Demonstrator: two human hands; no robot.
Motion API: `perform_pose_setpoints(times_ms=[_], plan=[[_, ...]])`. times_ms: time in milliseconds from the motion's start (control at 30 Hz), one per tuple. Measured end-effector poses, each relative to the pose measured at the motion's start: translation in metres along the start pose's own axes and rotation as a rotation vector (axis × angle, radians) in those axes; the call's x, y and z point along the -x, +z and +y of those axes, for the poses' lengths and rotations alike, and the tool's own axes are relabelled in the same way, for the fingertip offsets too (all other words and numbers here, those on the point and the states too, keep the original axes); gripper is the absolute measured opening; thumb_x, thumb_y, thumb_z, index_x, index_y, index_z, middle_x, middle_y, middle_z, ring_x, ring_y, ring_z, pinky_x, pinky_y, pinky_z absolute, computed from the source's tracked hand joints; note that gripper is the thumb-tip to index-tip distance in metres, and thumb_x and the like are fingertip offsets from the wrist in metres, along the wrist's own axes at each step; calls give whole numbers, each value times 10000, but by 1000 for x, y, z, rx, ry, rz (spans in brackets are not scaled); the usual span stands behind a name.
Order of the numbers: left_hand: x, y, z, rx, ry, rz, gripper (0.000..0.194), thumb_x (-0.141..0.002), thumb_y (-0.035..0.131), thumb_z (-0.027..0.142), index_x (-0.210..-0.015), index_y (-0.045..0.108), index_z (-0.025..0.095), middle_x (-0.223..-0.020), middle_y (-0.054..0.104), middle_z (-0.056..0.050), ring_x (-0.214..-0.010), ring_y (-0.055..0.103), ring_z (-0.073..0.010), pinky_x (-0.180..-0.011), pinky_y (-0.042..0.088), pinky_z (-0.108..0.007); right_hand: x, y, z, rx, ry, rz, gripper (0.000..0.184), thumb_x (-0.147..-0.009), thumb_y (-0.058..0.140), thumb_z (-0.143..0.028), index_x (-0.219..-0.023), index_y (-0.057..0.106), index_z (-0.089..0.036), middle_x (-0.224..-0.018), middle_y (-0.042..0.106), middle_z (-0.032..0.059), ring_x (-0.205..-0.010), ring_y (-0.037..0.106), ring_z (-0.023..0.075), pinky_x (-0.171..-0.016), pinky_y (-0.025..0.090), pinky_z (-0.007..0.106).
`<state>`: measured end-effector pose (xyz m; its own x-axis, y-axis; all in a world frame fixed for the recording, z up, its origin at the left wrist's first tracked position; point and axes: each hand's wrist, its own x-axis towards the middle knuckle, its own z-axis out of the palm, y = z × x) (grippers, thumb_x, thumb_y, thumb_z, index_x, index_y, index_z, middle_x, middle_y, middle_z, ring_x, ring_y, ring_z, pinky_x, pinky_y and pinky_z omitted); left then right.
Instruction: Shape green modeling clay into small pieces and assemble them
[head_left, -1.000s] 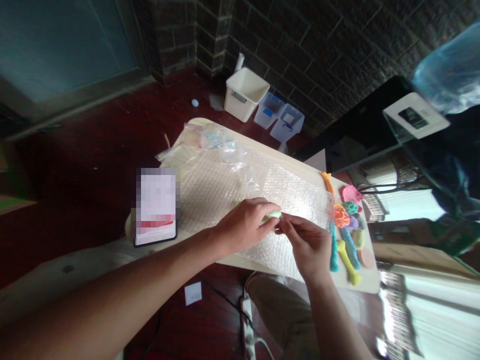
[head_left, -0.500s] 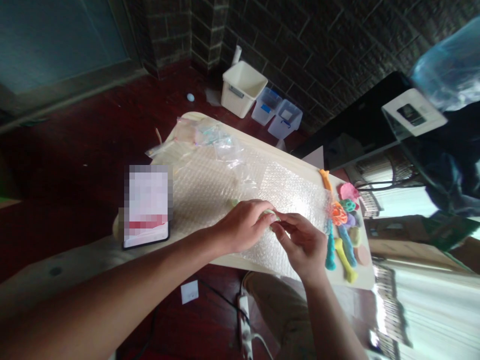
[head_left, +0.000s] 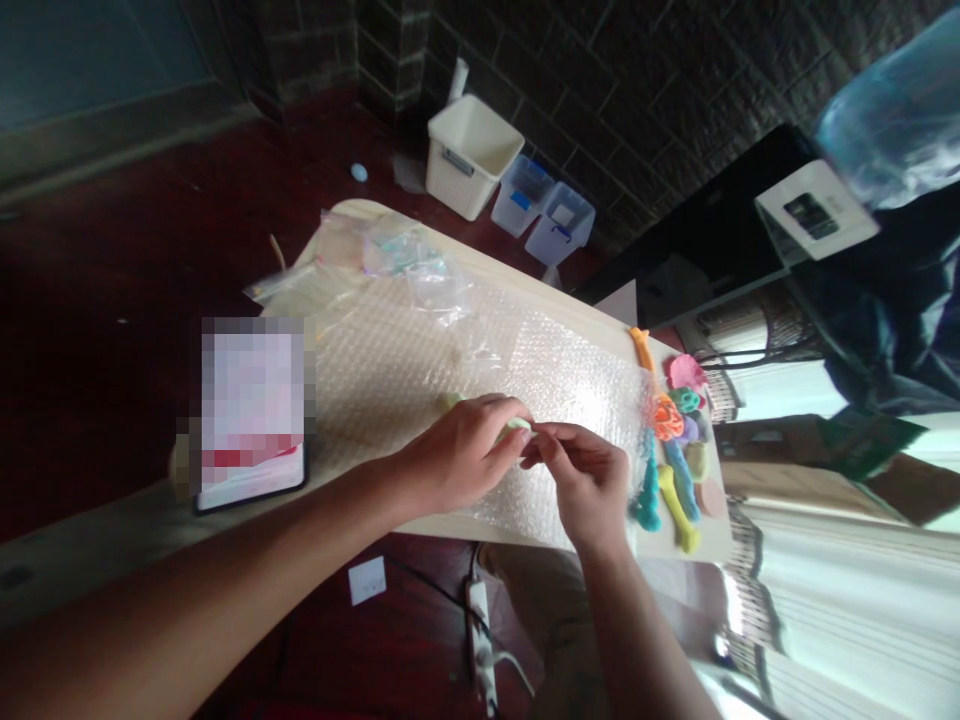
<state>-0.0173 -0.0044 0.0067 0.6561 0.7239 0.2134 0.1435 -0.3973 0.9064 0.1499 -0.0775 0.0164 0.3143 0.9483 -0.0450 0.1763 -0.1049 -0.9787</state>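
Both my hands meet over a sheet of bubble wrap [head_left: 420, 370] spread on a pale wooden table [head_left: 480, 275]. My left hand [head_left: 457, 455] curls round a small pale green lump of clay [head_left: 516, 427], most of it hidden under the fingers. My right hand [head_left: 585, 480] pinches the same lump from the right with thumb and fingertips. Just right of my right hand lie several coloured clay shapes [head_left: 675, 440]: orange, pink, teal, blue and yellow pieces.
A phone or tablet [head_left: 251, 420] lies at the table's left end. Crumpled clear plastic bags [head_left: 390, 265] sit at the far edge. On the dark floor beyond stand a cream bin [head_left: 472, 155] and two small clear boxes [head_left: 544, 210]. A power strip [head_left: 480, 650] lies below.
The view has drifted so everything sits a little further left and lower. My hands stay together on the green clay, fingers shifting slightly as they work it.
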Motion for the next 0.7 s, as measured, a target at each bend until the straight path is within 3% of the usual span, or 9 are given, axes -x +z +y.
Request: perform_pose_setpoints(times_ms=[200,400,700], plan=[[-2,3,-3,9,27,27,217,-997,474,199,-993,690,179,-1043,751,-75,-973,685,-196,-882,487,-322,4,-6,4,73,-64,-18,186,-813,831,-334,-967,808,-234,-876,816,64,-716,752,196,-692,635,354],[-2,5,-4,14,52,30,200,-982,531,198,-1107,681,155,-1076,751,-83,-1018,689,-200,-899,496,-313,0,-10,2,26,-14,-2,151,-797,840,-335,-858,794,-205,-702,758,35,-622,686,159,-611,579,308],[-13,1,3,-6,91,85,155,-840,667,154,-994,688,148,-942,754,-35,-860,688,-170,-749,483,-271,-8,-13,-7,-142,67,-33,77,-767,809,-273,-825,763,-252,-705,726,-10,-614,654,145,-654,562,332]])
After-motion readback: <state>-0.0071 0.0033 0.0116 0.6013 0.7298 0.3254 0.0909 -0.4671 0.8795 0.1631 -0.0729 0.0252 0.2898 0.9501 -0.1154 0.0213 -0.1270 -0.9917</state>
